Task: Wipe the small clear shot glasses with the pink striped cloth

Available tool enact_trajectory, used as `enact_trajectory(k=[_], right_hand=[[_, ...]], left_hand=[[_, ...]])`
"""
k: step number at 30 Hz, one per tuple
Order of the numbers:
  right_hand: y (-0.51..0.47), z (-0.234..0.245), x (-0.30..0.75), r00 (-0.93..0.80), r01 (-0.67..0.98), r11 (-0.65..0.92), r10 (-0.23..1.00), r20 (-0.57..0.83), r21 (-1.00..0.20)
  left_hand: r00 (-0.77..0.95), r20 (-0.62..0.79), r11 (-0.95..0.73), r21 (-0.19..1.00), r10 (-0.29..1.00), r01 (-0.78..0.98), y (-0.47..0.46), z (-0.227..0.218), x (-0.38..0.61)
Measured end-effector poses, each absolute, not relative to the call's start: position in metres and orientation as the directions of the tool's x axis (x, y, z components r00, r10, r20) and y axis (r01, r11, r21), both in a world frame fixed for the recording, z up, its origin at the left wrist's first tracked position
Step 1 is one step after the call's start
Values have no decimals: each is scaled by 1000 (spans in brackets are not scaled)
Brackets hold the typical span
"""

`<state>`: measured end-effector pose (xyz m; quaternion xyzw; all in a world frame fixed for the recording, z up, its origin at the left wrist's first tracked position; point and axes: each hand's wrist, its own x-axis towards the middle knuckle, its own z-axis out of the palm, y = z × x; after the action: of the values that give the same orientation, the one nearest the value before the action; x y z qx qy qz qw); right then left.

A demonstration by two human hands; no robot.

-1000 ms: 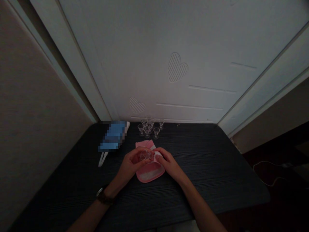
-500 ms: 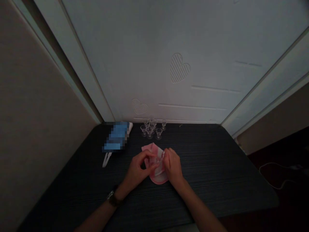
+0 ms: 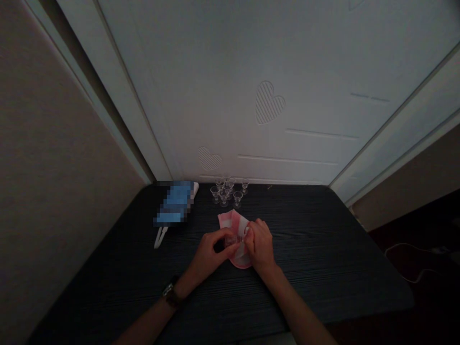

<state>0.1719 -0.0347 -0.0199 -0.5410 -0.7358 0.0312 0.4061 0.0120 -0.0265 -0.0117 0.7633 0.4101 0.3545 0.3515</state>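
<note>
Pink cloth (image 3: pixel 234 221) in right fingers (image 3: pixel 261 231), clear cup (image 3: pixel 232 241) in left fingers (image 3: pixel 220 234), blue item (image 3: pixel 176 201) illegible

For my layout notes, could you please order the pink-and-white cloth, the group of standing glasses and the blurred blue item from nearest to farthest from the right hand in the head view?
1. Pink-and-white cloth: touching the right hand.
2. Standing glasses: beyond the hand, slightly left.
3. Blurred blue item: farther left.

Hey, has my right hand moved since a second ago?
Yes, slightly to the right: against the large heart on the white panel, your right hand, gripping the pink-and-white cloth, sits farther right than before.
</note>
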Motion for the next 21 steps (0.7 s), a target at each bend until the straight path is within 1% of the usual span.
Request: enact_trajectory(k=[3,7,9,11,13,17,19,21], right_hand=[[-33,-23,173,-65,781,374,844,532,-499],[-31,-28,175,-8,779,316,869,494,-542],[-30,-29,175,-10,777,314,873,488,-546],[-31,-29,175,-27,777,327,872,490,-539],[-31,-28,174,-53,780,349,864,501,-520],[-31,-26,174,-79,792,381,838,540,-476],[-31,-27,174,-67,801,370,837,543,-471],[-30,-28,175,-49,810,345,846,531,-474]], left_hand=[[396,304,-463,785,866,411,-28,-13,10],[404,406,-565,692,819,449,-28,-18,8],[399,423,-576,674,814,463,-28,-19,7],[383,390,-541,694,837,475,-28,-18,7],[379,322,-479,745,868,464,-28,-15,8],[433,168,-346,861,885,373,-27,-8,11],[442,149,-322,880,884,348,-26,-8,12],[441,168,-332,886,881,325,-26,-9,12]])
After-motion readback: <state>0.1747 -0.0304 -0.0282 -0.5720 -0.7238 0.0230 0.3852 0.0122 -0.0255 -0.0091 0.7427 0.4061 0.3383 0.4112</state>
